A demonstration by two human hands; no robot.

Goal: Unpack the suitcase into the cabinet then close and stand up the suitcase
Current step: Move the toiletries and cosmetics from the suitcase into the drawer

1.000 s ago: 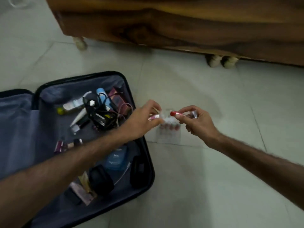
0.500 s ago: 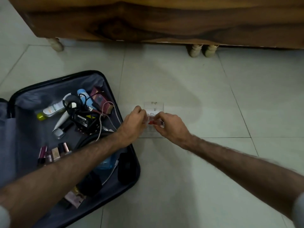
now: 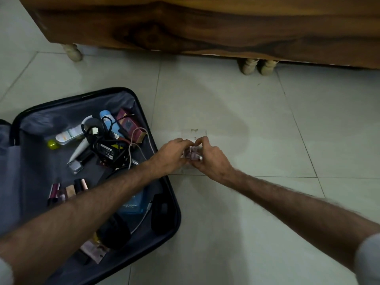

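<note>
The open dark suitcase lies flat on the tiled floor at the left, with cables, bottles, tubes, lipsticks and boxes inside. To its right a clear plastic organiser sits on the floor. My left hand and my right hand meet over the organiser, fingers curled round small lipstick-like tubes between them. Most of the organiser is hidden under the hands. The wooden cabinet stands at the back.
The cabinet rests on pale turned feet, with one more foot at the left. Bare floor tiles stretch to the right and in front. The suitcase's grey lid lining lies at the far left edge.
Both hands came down from holding the tubes in the air to the organiser on the floor and closed together over it. The camera view shifted slightly.
</note>
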